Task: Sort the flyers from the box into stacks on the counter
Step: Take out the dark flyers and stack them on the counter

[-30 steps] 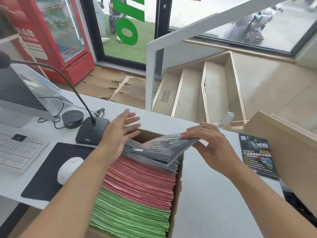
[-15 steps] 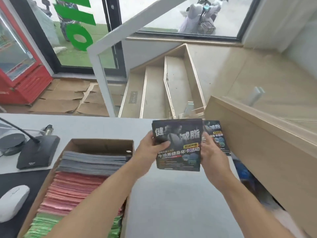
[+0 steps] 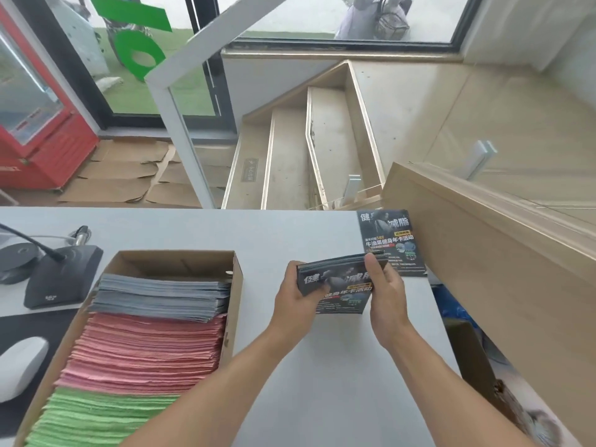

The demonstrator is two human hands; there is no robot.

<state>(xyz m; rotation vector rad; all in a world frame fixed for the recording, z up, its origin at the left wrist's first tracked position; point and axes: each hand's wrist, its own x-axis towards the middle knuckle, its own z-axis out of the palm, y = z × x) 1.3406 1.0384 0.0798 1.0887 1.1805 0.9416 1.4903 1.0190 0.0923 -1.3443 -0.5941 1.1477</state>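
The counter (image 3: 200, 227) carries the box (image 3: 237, 285) at left, still full; both hands, left hand (image 3: 298, 296) and right hand (image 3: 385, 293), grip a bundle of dark flyers (image 3: 338, 285) near the far-right flyer (image 3: 392, 243); best squared, then lowered flat onto it.

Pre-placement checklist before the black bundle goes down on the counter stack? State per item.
1. Left hand grips the black flyer bundle: ok.
2. Right hand grips its other edge: ok.
3. Black flyer on the counter lies flat, unobstructed: ok.
4. Bundle edges squared: cannot tell.
5. Bare counter near the target: ok.
6. Box holds grey, pink and green flyers to sort: ok.
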